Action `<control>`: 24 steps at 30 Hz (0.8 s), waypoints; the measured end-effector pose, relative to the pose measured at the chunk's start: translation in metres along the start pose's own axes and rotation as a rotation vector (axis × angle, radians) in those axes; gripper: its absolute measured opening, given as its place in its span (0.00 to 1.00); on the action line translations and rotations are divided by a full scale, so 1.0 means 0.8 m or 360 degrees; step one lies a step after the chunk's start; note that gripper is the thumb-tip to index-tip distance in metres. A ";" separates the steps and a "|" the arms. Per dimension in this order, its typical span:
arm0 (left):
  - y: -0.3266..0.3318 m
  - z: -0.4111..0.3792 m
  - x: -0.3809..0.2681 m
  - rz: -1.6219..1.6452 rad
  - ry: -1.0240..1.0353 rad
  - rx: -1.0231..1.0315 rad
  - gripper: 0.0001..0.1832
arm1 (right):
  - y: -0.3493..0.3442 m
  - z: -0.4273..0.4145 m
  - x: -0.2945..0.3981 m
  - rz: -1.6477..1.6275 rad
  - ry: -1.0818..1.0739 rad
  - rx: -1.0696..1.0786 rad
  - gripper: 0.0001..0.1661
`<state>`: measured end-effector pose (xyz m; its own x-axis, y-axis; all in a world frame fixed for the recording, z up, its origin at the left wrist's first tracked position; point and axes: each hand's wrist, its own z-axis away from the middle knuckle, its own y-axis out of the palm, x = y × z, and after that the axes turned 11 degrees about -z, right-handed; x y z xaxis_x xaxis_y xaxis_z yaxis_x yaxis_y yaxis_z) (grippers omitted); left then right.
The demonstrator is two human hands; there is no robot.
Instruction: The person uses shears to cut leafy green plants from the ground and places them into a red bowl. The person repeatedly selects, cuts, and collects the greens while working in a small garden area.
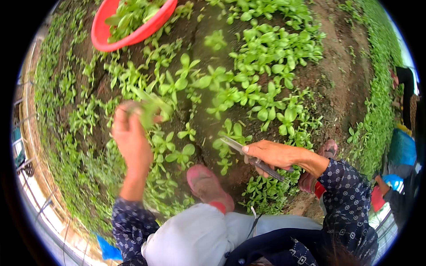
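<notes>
My left hand (131,123), blurred, has its fingers closed around a cut green seedling (153,106) over the plant bed at the left. In my right hand (271,154) is a pair of scissors or snips (264,166) with dark handles; its pale pointed blades reach left over a small leafy plant (233,133). Whether the blades are apart is hard to tell. Beyond my left hand, at the top, a red plastic basin (133,40) holds a heap of loose green leaves (131,16).
Dense seedlings (266,46) grow ahead, with bare soil (339,66) to their right. My pink shoes (209,186) stand among the plants. At the right edge are other people (404,89) and a blue bag (402,146). A wheeled cart (25,163) stands far left.
</notes>
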<state>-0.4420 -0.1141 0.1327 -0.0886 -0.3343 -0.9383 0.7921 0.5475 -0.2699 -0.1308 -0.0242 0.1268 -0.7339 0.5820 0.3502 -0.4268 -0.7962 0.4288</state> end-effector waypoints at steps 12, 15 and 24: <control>0.137 -0.111 -0.036 -0.0652 0.0876 0.0303 0.14 | -0.078 0.120 -0.077 -0.0815 -0.0092 -0.0267 0.39; 0.205 -0.051 -0.031 -0.1036 0.1496 0.0822 0.11 | -0.094 0.113 -0.091 -0.1107 -0.0201 -0.0288 0.37; 0.315 -0.009 -0.004 -0.1577 0.1716 0.1493 0.27 | -0.104 0.065 -0.116 -0.1228 -0.0242 -0.0263 0.37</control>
<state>-0.2463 0.0305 0.0658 -0.7368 0.5927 -0.3254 0.2107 -0.2561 -0.9434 0.0001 -0.0038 0.1016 -0.1252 0.9848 0.1200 -0.8659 -0.1675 0.4713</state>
